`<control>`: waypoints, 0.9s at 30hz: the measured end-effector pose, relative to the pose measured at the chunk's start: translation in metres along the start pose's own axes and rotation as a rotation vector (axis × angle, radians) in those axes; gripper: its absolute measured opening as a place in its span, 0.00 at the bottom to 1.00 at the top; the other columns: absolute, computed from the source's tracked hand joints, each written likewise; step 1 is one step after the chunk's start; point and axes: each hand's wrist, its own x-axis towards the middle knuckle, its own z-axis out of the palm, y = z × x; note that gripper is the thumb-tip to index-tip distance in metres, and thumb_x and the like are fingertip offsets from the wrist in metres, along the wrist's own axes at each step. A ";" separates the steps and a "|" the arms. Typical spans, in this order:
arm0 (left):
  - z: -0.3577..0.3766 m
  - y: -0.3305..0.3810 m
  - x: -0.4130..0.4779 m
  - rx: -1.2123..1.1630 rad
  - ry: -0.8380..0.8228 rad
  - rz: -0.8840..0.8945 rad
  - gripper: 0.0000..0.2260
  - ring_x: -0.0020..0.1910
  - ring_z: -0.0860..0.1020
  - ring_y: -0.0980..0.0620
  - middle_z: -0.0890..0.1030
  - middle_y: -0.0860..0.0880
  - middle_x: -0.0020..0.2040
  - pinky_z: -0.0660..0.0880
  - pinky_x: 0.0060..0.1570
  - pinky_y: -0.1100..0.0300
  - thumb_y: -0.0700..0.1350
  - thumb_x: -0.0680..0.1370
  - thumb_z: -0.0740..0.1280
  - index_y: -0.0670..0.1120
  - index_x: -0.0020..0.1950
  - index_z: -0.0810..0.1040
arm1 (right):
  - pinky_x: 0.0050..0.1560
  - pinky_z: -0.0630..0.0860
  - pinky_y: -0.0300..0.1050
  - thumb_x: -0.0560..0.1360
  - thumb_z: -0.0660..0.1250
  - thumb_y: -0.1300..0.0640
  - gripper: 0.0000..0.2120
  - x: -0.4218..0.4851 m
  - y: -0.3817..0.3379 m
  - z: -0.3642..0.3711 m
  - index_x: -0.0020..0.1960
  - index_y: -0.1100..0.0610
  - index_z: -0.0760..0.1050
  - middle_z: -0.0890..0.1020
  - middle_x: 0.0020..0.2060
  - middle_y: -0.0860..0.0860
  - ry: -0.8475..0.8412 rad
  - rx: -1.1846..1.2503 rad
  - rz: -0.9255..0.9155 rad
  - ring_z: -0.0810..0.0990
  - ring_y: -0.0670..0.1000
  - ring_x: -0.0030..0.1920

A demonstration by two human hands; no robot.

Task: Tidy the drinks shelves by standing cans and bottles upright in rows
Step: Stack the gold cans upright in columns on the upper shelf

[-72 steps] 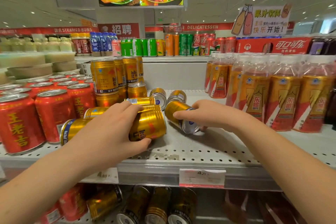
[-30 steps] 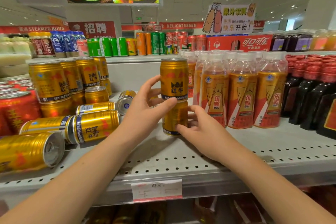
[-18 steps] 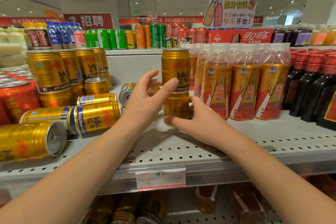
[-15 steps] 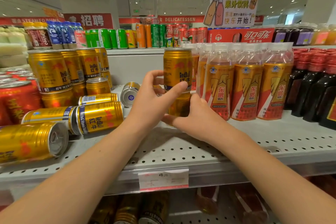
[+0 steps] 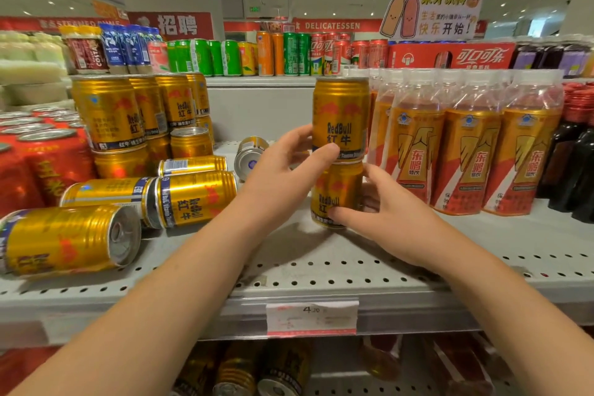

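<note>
Two gold Red Bull cans stand stacked upright on the grey perforated shelf (image 5: 321, 270), next to the orange bottles. My left hand (image 5: 283, 177) grips the upper can (image 5: 341, 112) at its base, thumb across the front. My right hand (image 5: 385, 209) wraps around the lower can (image 5: 336, 190) from the right. Several more gold cans lie on their sides to the left: one large near can (image 5: 64, 238), one with its label facing me (image 5: 196, 196), and others behind. One fallen can (image 5: 250, 157) lies end-on behind my left hand.
A stacked block of upright gold cans (image 5: 112, 112) stands at the back left, with red cans (image 5: 41, 164) further left. Orange bottles (image 5: 466, 151) in rows fill the right, dark bottles (image 5: 575, 167) beyond. A price tag (image 5: 311, 317) hangs on the shelf edge.
Both hands lifted fallen cans from the shelf's left-middle, stood them stacked beside the orange bottles, and have kept hold while nudging the stack slightly toward the bottles.
</note>
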 end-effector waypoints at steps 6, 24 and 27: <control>-0.001 -0.003 0.002 0.021 0.018 0.002 0.21 0.54 0.82 0.60 0.83 0.57 0.57 0.82 0.48 0.63 0.55 0.76 0.74 0.57 0.68 0.76 | 0.58 0.79 0.46 0.66 0.71 0.31 0.33 0.003 -0.001 0.010 0.67 0.35 0.66 0.74 0.59 0.43 0.054 -0.130 -0.029 0.77 0.41 0.56; -0.050 0.002 0.009 0.699 0.158 0.043 0.16 0.59 0.78 0.56 0.79 0.52 0.63 0.76 0.59 0.57 0.49 0.83 0.63 0.52 0.71 0.74 | 0.60 0.77 0.49 0.73 0.69 0.36 0.33 -0.034 -0.007 0.014 0.73 0.42 0.60 0.71 0.66 0.43 0.318 -0.353 -0.058 0.74 0.45 0.62; -0.065 -0.002 0.027 1.017 0.020 -0.001 0.20 0.66 0.75 0.49 0.75 0.49 0.70 0.74 0.62 0.52 0.51 0.82 0.62 0.52 0.75 0.70 | 0.52 0.78 0.46 0.74 0.69 0.39 0.25 -0.034 -0.016 0.020 0.65 0.41 0.64 0.72 0.57 0.43 0.403 -0.346 -0.132 0.75 0.43 0.54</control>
